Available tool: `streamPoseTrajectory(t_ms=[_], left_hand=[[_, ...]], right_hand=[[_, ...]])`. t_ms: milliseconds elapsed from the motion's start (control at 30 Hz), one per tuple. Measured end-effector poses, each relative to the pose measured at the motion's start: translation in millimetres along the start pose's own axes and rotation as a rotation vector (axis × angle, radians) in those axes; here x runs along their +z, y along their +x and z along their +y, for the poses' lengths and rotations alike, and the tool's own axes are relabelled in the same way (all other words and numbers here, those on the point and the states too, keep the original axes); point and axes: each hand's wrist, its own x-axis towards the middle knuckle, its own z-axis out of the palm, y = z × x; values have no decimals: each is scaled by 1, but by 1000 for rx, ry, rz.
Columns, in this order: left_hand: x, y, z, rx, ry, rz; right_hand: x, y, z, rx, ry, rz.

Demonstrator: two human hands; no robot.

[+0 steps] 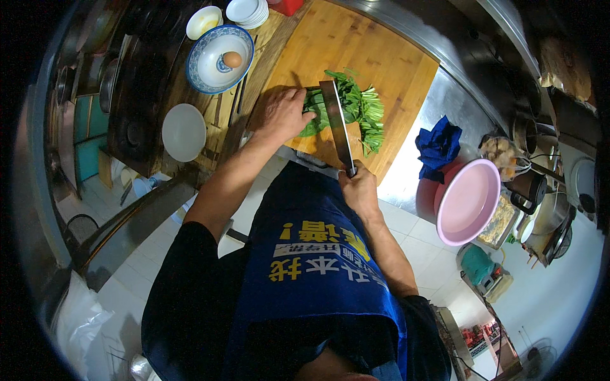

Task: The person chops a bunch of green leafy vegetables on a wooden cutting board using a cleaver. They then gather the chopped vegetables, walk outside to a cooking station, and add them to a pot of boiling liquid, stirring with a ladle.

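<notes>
My right hand [360, 186] grips the handle of a kitchen cleaver [337, 125], whose long blade points away from me across the leafy greens [350, 95]. To the left of the blade, my left hand [286, 112] rests at the edge of the uncut leaves, its fingers bent and thumb against them. On the blade's right side lie cut pale-green stems [372, 112] in a loose heap. All of this is on a wooden cutting board [400, 62]. Whether the edge touches the board is hidden by the leaves.
Left of the board are a blue-patterned bowl [200, 66] holding a brown egg [232, 59], chopsticks [242, 93], a white bowl [184, 132] and stacked small dishes [248, 10]. To the right are a blue cloth [437, 147] and a pink basin [469, 202] on the steel counter [405, 183].
</notes>
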Motion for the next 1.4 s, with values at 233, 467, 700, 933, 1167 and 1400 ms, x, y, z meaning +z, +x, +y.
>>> streamPoseTrajectory(t_ms=[233, 467, 700, 933, 1167, 1400], left_hand=[[17, -2, -13, -18, -50, 21], [10, -6, -5, -98, -13, -63], [14, -9, -8, -52, 61, -6], [-15, -18, -53, -238, -369, 198], [-3, -40, -34, -31, -263, 95], [36, -41, -25, 160, -12, 168]], right_hand=[[15, 12, 0, -24, -118, -72], [25, 18, 8, -46, -212, -78], [36, 21, 16, 9, -273, -102], [39, 23, 17, 39, -310, -108], [36, 23, 15, 21, -298, -123], [33, 20, 7, -2, -222, -117]])
